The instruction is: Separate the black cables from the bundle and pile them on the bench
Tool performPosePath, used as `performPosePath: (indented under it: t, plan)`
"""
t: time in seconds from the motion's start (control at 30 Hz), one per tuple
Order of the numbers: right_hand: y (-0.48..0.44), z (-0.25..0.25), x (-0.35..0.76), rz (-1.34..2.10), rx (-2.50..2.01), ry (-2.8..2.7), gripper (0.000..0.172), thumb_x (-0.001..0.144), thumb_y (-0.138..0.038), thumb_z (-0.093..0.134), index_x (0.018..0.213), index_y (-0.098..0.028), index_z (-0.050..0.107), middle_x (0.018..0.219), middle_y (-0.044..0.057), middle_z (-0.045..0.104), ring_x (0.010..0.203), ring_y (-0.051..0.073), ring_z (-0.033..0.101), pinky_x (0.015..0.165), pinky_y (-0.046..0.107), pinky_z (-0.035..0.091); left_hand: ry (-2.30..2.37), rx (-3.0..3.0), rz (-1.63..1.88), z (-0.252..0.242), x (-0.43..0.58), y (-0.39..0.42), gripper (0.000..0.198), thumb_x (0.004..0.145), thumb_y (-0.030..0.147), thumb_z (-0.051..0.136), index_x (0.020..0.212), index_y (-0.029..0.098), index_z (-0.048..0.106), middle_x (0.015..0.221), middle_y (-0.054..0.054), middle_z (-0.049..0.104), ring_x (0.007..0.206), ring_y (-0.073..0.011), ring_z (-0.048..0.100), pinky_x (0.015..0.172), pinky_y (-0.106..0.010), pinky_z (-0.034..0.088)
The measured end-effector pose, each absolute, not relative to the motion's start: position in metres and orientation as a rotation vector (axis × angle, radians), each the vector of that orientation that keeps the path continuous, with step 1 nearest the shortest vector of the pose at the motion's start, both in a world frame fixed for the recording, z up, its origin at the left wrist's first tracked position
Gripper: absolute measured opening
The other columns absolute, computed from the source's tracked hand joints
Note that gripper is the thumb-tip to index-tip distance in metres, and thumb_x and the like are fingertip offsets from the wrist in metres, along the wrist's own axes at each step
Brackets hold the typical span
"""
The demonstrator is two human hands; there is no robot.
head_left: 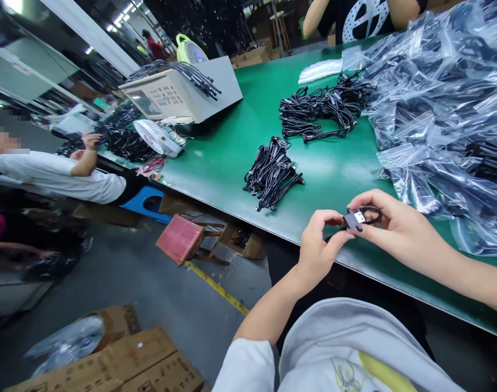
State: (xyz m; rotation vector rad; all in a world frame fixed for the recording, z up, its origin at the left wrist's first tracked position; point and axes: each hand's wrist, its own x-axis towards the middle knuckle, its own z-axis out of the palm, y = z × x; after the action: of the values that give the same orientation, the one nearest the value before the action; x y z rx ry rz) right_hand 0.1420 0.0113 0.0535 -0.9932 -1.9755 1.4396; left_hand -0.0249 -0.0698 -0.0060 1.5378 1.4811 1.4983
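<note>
Near the front edge of the green table, my left hand and my right hand hold one short black cable between them. Its dark connector, with a small white patch, shows between my fingertips, and a loop of the cable lies against my right fingers. Left of my hands, a small pile of black cables rests on the table. Farther back lies a larger pile of black cables. Clear plastic bags with black cables are heaped at the right.
A beige machine with cables on top stands at the table's far left, beside a white fan. White plastic bags lie at the back. People sit across and at the left. A red stool and cardboard boxes are on the floor.
</note>
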Motion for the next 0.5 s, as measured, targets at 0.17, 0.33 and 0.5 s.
performPosePath:
  t: [0.17, 0.33, 0.5]
  plan:
    - [0.009, 0.053, 0.143, 1.329, -0.871, -2.040, 0.024, 0.092, -0.050, 0.071, 0.099, -0.028, 0.074, 0.097, 0.005, 0.071, 0.090, 0.026, 0.067, 0.082, 0.038, 0.054, 1.348, 1.424, 1.587, -0.006, -0.021, -0.069, 0.020, 0.101, 0.040, 0.061, 0.102, 0.021, 0.069, 0.099, -0.004, 0.073, 0.092, -0.0167, 0.067, 0.085, -0.029, 0.053]
    - [0.012, 0.034, 0.142, 1.502, -0.723, -2.025, 0.052, 0.082, -0.059, 0.079, 0.127, -0.033, 0.073, 0.139, 0.009, 0.067, 0.131, 0.037, 0.060, 0.112, 0.051, 0.047, 1.296, 1.452, 1.324, -0.003, -0.011, -0.066, 0.036, 0.105, 0.043, 0.048, 0.103, 0.018, 0.074, 0.101, -0.007, 0.077, 0.094, -0.0203, 0.072, 0.088, -0.032, 0.057]
    - [0.034, 0.037, 0.146, 1.710, -0.972, -1.728, 0.031, 0.091, -0.058, 0.072, 0.104, -0.029, 0.075, 0.107, 0.006, 0.077, 0.108, 0.030, 0.069, 0.112, 0.047, 0.046, 1.430, 1.866, 1.190, 0.014, -0.047, -0.062, 0.033, 0.106, 0.041, 0.048, 0.115, 0.023, 0.074, 0.119, -0.007, 0.078, 0.115, -0.0221, 0.072, 0.107, -0.036, 0.054]
